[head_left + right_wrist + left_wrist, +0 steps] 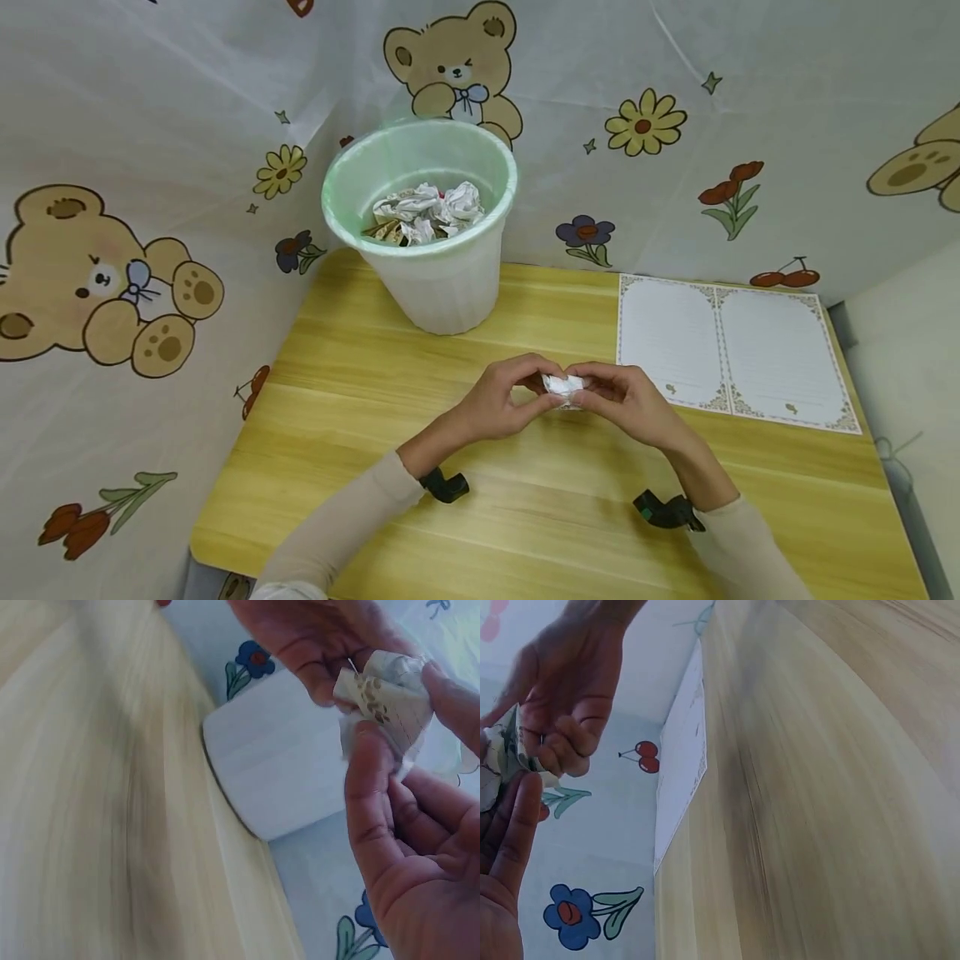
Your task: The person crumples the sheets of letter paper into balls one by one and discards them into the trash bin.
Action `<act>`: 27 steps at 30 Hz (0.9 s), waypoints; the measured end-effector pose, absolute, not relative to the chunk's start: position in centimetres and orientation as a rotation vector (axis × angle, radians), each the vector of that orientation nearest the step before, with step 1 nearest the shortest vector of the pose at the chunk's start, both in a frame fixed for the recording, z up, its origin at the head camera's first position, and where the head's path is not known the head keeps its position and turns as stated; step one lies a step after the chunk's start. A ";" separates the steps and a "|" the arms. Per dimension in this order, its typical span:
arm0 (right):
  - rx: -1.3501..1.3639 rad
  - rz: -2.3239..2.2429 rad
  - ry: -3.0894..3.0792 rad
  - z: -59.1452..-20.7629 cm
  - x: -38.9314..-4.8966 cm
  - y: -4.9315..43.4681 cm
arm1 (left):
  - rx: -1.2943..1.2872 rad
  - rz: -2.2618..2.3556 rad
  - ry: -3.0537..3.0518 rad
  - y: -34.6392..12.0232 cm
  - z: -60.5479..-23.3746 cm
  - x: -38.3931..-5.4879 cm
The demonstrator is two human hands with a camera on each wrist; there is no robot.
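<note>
A crumpled piece of paper [564, 385], white with a gold printed pattern, is held between both hands over the front middle of the table. My left hand [501, 398] pinches it from the left, thumb and fingers curled around its edge. From the other side my right hand [628, 402] pinches the same paper. Seen in the right wrist view, the crumpled paper [394, 705] shows folds, gold print and thin printed lines. Only part of the paper [496, 761] appears in the left wrist view, at the frame's edge.
A pale green-white bin [450, 283] stands at the table's back left with crumpled papers [431, 208] inside. Two sheets with gold borders [731, 350] lie side by side at the back right of the wooden table [337, 433]. A bear-patterned cloth [562, 67] hangs behind.
</note>
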State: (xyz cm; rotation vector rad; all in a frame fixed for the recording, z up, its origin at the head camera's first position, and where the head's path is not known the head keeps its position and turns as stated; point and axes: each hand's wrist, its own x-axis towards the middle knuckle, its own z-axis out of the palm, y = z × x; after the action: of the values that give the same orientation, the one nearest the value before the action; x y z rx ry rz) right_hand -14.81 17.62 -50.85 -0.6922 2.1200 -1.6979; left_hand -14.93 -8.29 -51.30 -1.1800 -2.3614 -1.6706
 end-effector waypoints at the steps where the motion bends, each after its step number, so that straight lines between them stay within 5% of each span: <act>1: -0.670 -1.727 2.089 -50.9 -14.8 17.6 | -1.193 -1.654 -2.359 -8.3 -51.3 -14.9; 20: -0.909 -1.859 2.090 -50.2 -15.1 16.7 | -1.264 -1.708 -2.239 -9.0 -50.7 -15.3; 27: -1.009 -1.979 2.275 -50.2 -15.1 15.5 | -1.053 -1.937 -2.295 -8.9 -50.7 -14.8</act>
State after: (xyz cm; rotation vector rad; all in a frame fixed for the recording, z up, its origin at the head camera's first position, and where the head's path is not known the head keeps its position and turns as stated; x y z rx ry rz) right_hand -15.06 15.53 -50.19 -1.0086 2.2751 -1.9789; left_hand -14.78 -8.94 -50.65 -1.0529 -2.2954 -1.9373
